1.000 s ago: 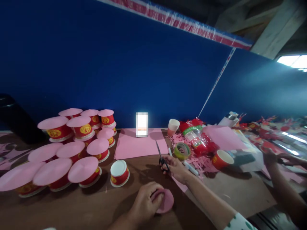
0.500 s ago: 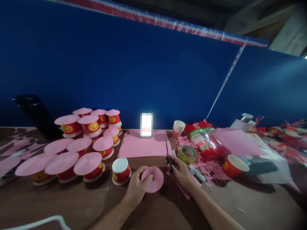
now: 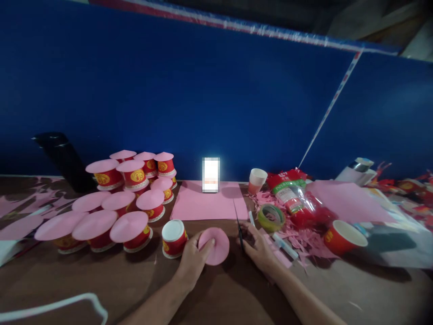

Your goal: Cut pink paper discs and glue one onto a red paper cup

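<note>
My left hand (image 3: 194, 260) pinches a round pink paper disc (image 3: 219, 246) between thumb and fingers. Just left of it an upside-down red cup (image 3: 174, 239) with a white base stands on the table. My right hand (image 3: 259, 248) is closed on dark-handled scissors (image 3: 240, 234), whose blades point up and away over the edge of the pink paper sheets (image 3: 209, 207). A gap separates the scissors from the disc. Farther left, several red cups bear pink cone-shaped paper tops (image 3: 130, 226).
A lit phone (image 3: 210, 175) stands behind the sheets. To the right are a white-rimmed cup (image 3: 257, 180), a tape roll (image 3: 271, 216), a red plastic packet (image 3: 292, 192), pink scraps (image 3: 306, 243) and a red cup (image 3: 345, 237). A black object (image 3: 67, 158) leans on the blue wall.
The view has turned slightly, so most things appear farther right. The disc in my left hand faces the camera more squarely. Both hands keep their holds.
</note>
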The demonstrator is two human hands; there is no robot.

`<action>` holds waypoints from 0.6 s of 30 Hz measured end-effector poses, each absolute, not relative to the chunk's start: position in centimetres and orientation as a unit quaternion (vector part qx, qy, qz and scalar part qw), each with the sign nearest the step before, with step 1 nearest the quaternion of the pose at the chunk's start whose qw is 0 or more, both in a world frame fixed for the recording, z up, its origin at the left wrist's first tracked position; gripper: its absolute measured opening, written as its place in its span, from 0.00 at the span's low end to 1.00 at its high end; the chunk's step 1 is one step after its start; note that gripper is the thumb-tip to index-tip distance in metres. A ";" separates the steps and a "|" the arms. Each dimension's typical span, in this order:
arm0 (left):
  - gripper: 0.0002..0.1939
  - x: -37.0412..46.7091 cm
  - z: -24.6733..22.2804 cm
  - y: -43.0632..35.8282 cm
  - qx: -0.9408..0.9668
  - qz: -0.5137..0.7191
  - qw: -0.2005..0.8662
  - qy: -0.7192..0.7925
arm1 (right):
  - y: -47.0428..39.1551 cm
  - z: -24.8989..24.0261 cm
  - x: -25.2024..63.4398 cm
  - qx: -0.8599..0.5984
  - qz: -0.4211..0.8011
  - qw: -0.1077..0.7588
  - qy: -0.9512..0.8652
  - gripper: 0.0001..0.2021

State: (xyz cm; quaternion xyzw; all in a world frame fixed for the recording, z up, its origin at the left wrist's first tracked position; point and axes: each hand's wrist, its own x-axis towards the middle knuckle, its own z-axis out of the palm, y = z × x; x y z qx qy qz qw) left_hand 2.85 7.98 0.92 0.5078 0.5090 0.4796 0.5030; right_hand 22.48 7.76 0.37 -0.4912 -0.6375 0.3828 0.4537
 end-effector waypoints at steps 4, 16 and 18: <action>0.18 2.8 0.6 8.2 0.497 0.476 0.510 0.516 | 7.4 0.6 22.5 -0.513 0.389 0.415 -0.643 0.20; 0.14 2.6 -0.7 8.3 0.518 0.465 0.484 0.530 | 6.7 2.1 22.5 -0.492 0.330 0.299 -0.748 0.15; 0.14 2.6 -0.8 8.3 0.519 0.465 0.484 0.529 | 6.7 2.2 22.5 -0.493 0.313 0.290 -0.759 0.14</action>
